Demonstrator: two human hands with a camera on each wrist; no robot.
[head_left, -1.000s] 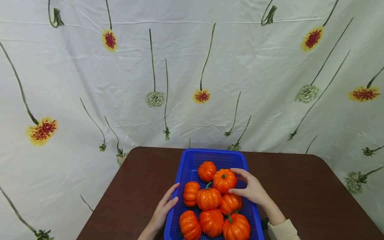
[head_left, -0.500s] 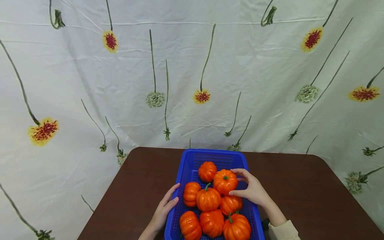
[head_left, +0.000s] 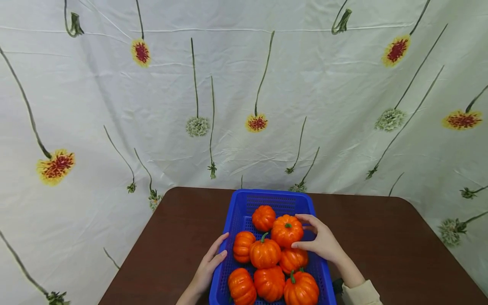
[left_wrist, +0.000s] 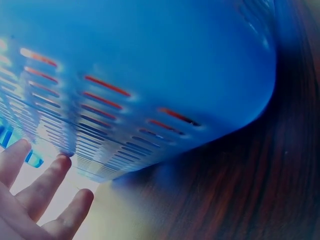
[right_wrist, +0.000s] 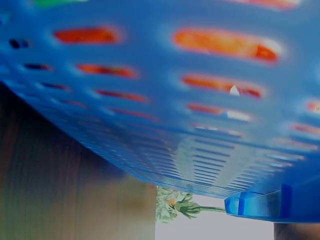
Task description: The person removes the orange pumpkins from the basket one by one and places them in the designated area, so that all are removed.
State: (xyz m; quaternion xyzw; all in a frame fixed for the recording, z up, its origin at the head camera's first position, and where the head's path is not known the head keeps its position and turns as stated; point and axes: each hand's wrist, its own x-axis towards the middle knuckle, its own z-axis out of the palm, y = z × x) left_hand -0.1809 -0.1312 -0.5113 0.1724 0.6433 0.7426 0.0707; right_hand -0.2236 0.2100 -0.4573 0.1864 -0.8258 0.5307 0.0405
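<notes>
A blue perforated plastic basket (head_left: 228, 220) holds several orange toy pumpkins with ridged sides. At its left rim my left hand (head_left: 206, 267) rests with fairly straight fingers and the thumb near the edge. In the left wrist view, three fingers (left_wrist: 47, 185) lie along the basket's slotted outer wall. My right hand (head_left: 320, 239) reaches over the right rim. Its thumb and fingers hold the right side of a pumpkin (head_left: 286, 231) that leans on its neighbours, its green stem turned upward. The right wrist view shows mainly the basket wall (right_wrist: 150, 125), with orange behind the slots.
Other pumpkins lie close around the held one: one behind (head_left: 263, 218), one with a curved stem to the left (head_left: 264, 254), one just below (head_left: 294, 259). The dark brown table (head_left: 373, 237) extends on both sides. A white flower-printed cloth (head_left: 228, 93) hangs behind.
The pumpkin at my right hand has shifted slightly to the right and turned, its stem moving right. The right hand has moved very little; the left hand stays at the rim.
</notes>
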